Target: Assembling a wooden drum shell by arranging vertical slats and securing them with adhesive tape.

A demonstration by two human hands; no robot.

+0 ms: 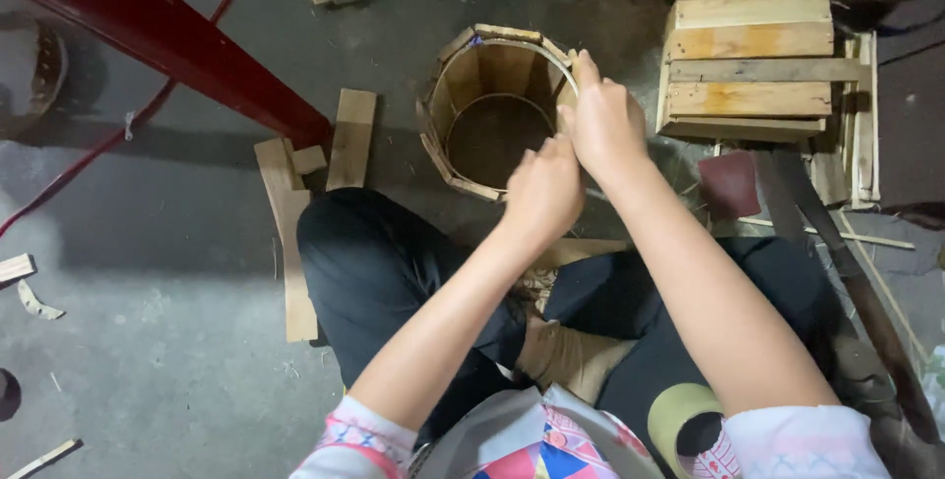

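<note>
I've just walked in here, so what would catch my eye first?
Top centre, a small wooden stave bucket stands open on the concrete floor, with the left hand and right hand at its near right rim. To its right sits a stack of wooden boxes; a red beam slants across the upper left.

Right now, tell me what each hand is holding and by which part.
Both hands grip the wooden bucket at its near right rim: the right hand pinches the rim top, and the left hand presses just below it.
</note>
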